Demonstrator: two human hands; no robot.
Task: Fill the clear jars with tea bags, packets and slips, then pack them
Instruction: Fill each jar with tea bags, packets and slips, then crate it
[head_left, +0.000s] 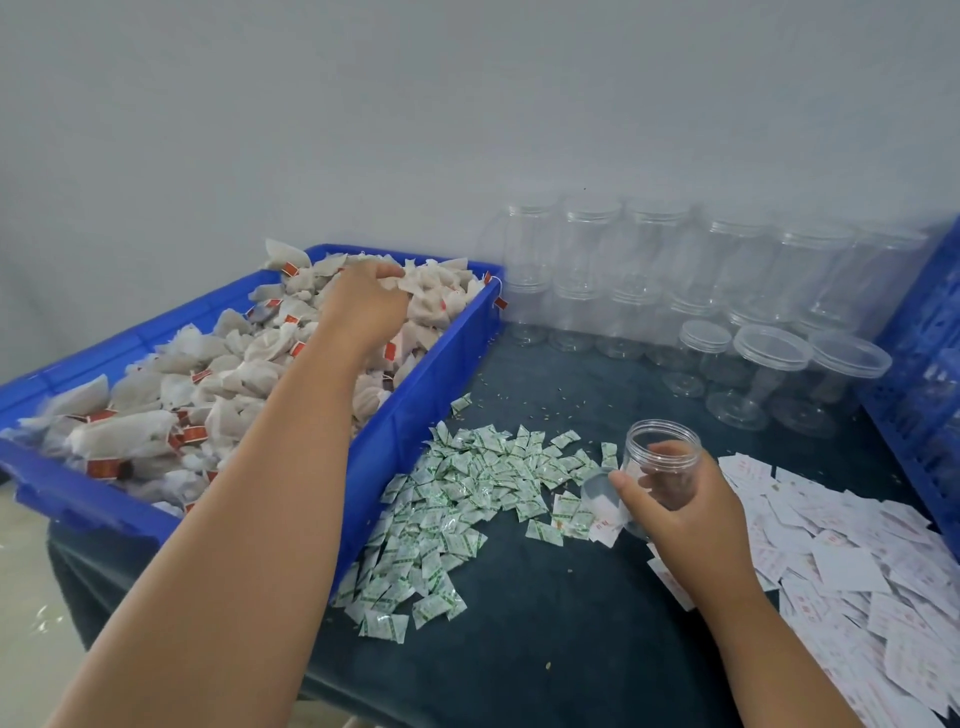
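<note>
While the left hand (366, 306) curls its fingers round tea bags (260, 343) in the blue tray (410, 415) at upper centre, the right hand (685, 514), gripping the tilted jar (660, 441) at lower right, would best angle its mouth towards the tray.

I saw a bright blue tray (415, 415) heaped with off-white tea bags (249, 374), each with a small red tag. The packets (467, 483) were white with green print, the slips (852, 566) white with faint red marks. The table (545, 623) wore dark teal cloth. The stacked jars (587, 249) and the held jar (660, 452) were clear, the crate (930, 353) blue, the wall (467, 104) pale grey.
</note>
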